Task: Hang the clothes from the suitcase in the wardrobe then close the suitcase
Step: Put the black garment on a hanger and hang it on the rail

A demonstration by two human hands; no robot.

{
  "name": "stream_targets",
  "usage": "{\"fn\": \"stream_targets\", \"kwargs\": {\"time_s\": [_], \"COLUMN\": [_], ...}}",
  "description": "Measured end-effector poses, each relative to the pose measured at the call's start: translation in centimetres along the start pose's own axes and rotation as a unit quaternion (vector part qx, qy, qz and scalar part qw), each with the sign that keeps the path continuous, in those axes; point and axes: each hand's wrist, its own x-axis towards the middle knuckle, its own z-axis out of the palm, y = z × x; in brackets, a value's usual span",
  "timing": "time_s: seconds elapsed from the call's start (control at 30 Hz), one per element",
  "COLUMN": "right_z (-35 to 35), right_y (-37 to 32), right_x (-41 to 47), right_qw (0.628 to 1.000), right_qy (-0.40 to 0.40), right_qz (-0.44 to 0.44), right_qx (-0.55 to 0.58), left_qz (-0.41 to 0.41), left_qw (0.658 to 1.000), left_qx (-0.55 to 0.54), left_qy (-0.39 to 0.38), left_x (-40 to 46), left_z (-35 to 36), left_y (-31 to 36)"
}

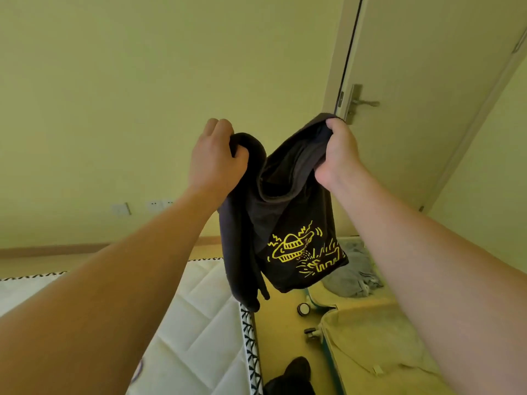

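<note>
Taking the open suitcase [368, 334] on the floor as your marker: it lies low on your right, lid thrown back, with a grey garment [353, 269] still heaped at its far end, so by my reckoning the unpacking is not finished. Just left of the suitcase a dark item [291, 377] sits on the floor at the bottom edge; I cannot tell what it is. Further left is the quilted mattress [199, 323].

Above the suitcase you hold the dark T-shirt [285, 212] with the yellow print up at chest height. Your left hand [216, 155] has its fingers curled round one bunched edge, and your right hand [339, 152] clutches the other, so the cloth sags between them and hangs free. That spread probably serves to find the neck for a hanger.

Beyond the suitcase stands a closed door [427, 95]. No wardrobe shows.
</note>
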Motion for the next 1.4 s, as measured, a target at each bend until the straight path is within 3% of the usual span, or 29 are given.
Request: {"fn": "stream_targets", "kwargs": {"time_s": [0.2, 0.27, 0.33, 0.4, 0.47, 0.57, 0.63, 0.67, 0.73, 0.77, 0.83, 0.97, 1.1, 1.23, 1.33, 1.4], "right_z": [8.9, 10.3, 11.2, 11.5, 11.0, 9.4, 8.1, 7.6, 7.0, 6.8, 6.5, 6.2, 6.2, 7.1, 7.9, 8.1], "right_y": [5.0, 8.1, 12.3, 17.1, 22.0, 27.3, 29.7, 30.6, 31.5, 32.0, 32.2, 32.1, 32.5, 33.3, 34.6, 35.7], "right_x": [-7.5, -8.7, -10.1, -11.4, -12.3, -12.8, -12.6, -12.4, -12.0, -11.6, -10.8, -9.3, -9.2, -10.4, -12.0, -13.2], "right_qw": [0.994, 0.989, 0.98, 0.968, 0.955, 0.924, 0.905, 0.895, 0.873, 0.864, 0.854, 0.854, 0.851, 0.847, 0.833, 0.821], "right_qy": [-0.104, -0.118, -0.118, -0.104, -0.085, -0.069, -0.06, -0.059, -0.066, -0.067, -0.057, -0.038, -0.035, -0.05, -0.066, -0.081], "right_qz": [-0.003, -0.007, -0.006, 0.004, 0.02, 0.064, 0.084, 0.079, 0.054, 0.045, 0.04, 0.062, 0.068, 0.068, 0.061, 0.057], "right_qx": [-0.036, -0.086, -0.158, -0.226, -0.282, -0.37, -0.413, -0.435, -0.479, -0.497, -0.515, -0.516, -0.519, -0.525, -0.546, -0.562], "left_qz": [-0.039, -0.087, -0.152, -0.235, -0.339, -0.456, -0.517, -0.541, -0.526, -0.483, -0.362, -0.237, -0.256, -0.389, -0.5, -0.604], "left_qw": [0.998, 0.995, 0.987, 0.958, 0.906, 0.857, 0.839, 0.82, 0.767, 0.731, 0.698, 0.735, 0.764, 0.713, 0.703, 0.664], "left_qx": [0.029, 0.034, 0.041, 0.024, -0.036, -0.074, 0.008, 0.062, 0.166, 0.216, 0.31, 0.374, 0.343, 0.367, 0.365, 0.347], "left_qy": [0.048, 0.027, -0.043, -0.161, -0.251, -0.228, -0.168, -0.176, -0.328, -0.43, -0.534, -0.513, -0.482, -0.454, -0.35, -0.273], "left_x": [-5.6, -8.5, -12.1, -16.4, -21.0, -27.0, -30.0, -31.4, -34.0, -35.3, -37.4, -37.8, -36.2, -36.3, -38.1, -39.4], "left_z": [-10.3, -11.3, -11.9, -12.1, -12.2, -12.0, -11.8, -11.7, -11.1, -10.7, -9.9, -9.2, -8.7, -10.1, -11.2, -12.1], "left_y": [-5.1, -7.6, -10.9, -14.9, -18.7, -22.4, -24.3, -25.2, -26.8, -27.4, -28.1, -28.1, -27.8, -27.6, -27.1, -26.9]}}
